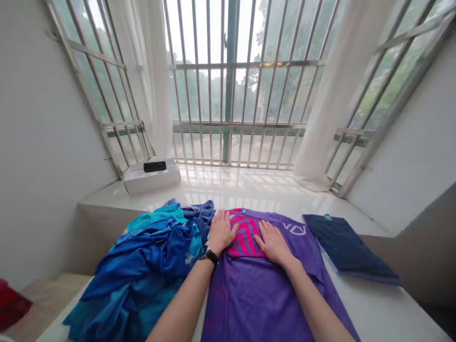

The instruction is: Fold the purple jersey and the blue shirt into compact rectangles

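Observation:
A purple shirt [270, 294] lies spread over the white surface in front of me, a white emblem near its upper right. Its pink-and-purple patterned part [245, 237] is folded over at the upper left. My left hand [221, 232] rests flat on the left edge of that patterned part, fingers stretched out, a dark-strapped watch [209, 255] on the wrist. On the right edge of the pattern lies my right hand [273, 242], fingers extended and apart. Neither hand grips anything. Left of the shirt is a crumpled heap of blue and teal clothes [142, 266].
A folded dark navy garment [347, 244] lies to the right. At the back left, a black phone-like object [155, 166] sits on a white box [153, 180]. Behind the sill [235, 183] stands a barred window with white curtains [320, 118]. Something red [12, 304] is at the lower left.

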Action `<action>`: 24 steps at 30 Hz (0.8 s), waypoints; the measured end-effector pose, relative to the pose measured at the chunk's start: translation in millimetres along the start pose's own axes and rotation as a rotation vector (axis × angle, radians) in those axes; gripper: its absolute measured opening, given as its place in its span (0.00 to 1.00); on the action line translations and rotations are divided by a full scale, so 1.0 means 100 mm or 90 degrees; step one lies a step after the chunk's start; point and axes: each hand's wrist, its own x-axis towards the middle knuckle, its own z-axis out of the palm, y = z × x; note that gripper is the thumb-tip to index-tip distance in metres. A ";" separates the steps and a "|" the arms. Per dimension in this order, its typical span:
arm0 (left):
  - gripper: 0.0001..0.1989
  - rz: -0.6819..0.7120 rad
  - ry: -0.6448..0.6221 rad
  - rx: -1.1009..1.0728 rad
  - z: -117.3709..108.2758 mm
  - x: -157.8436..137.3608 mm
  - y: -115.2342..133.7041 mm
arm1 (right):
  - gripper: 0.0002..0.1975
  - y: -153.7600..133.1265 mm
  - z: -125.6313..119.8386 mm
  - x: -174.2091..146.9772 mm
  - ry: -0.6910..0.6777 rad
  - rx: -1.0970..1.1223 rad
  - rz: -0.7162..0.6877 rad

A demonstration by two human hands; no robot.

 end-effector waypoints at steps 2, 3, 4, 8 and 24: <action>0.36 0.013 -0.014 0.005 0.03 -0.02 0.00 | 0.36 0.01 0.03 0.02 0.003 0.008 0.002; 0.37 0.015 -0.021 0.006 0.04 -0.02 0.00 | 0.36 0.02 0.04 0.02 0.005 0.011 0.002; 0.38 0.015 -0.027 0.007 0.05 -0.02 -0.01 | 0.36 0.02 0.05 0.03 0.006 0.014 0.002; 0.40 -0.004 -0.045 0.002 0.10 -0.03 -0.02 | 0.36 0.03 0.06 0.03 0.010 0.022 -0.001; 0.44 -0.039 -0.037 0.001 0.11 -0.03 -0.01 | 0.36 0.02 0.02 0.02 0.004 0.019 0.001</action>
